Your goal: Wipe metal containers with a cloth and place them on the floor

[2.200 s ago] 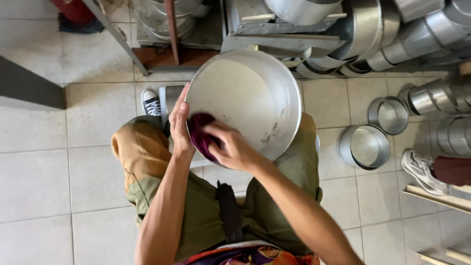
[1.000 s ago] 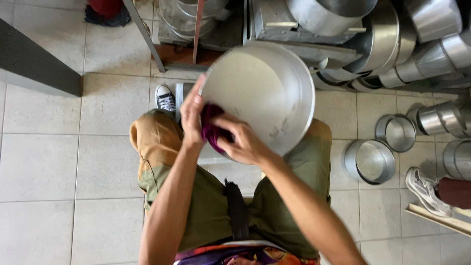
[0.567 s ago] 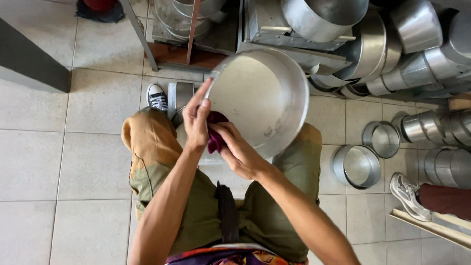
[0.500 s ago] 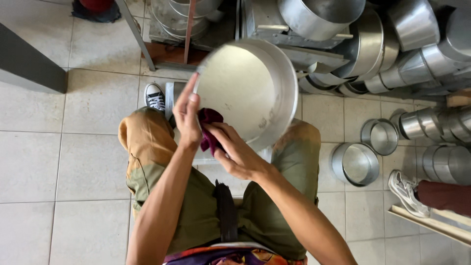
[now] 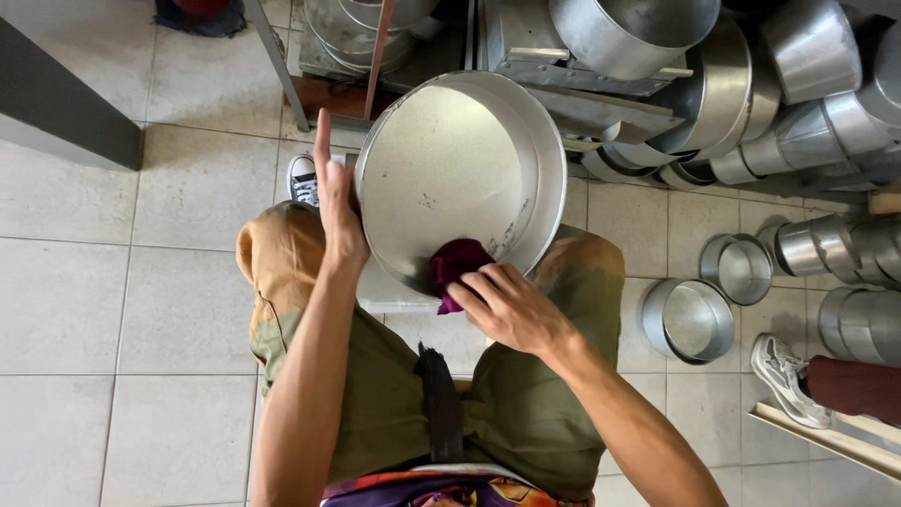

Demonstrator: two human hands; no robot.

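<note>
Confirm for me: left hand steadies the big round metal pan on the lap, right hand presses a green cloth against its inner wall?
Not quite. In the head view the cloth is dark purple, not green. The left hand does steady the pan, and the right hand presses the cloth inside.

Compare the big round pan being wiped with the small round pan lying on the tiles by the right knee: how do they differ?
The big pan is much wider than the small pan. The big pan is tilted on the lap, steadied by the left hand; the small pan lies apart on the floor. The right hand presses a dark red cloth inside the big pan; the small pan holds nothing. Both are round, straight-walled and silvery metal.
</note>
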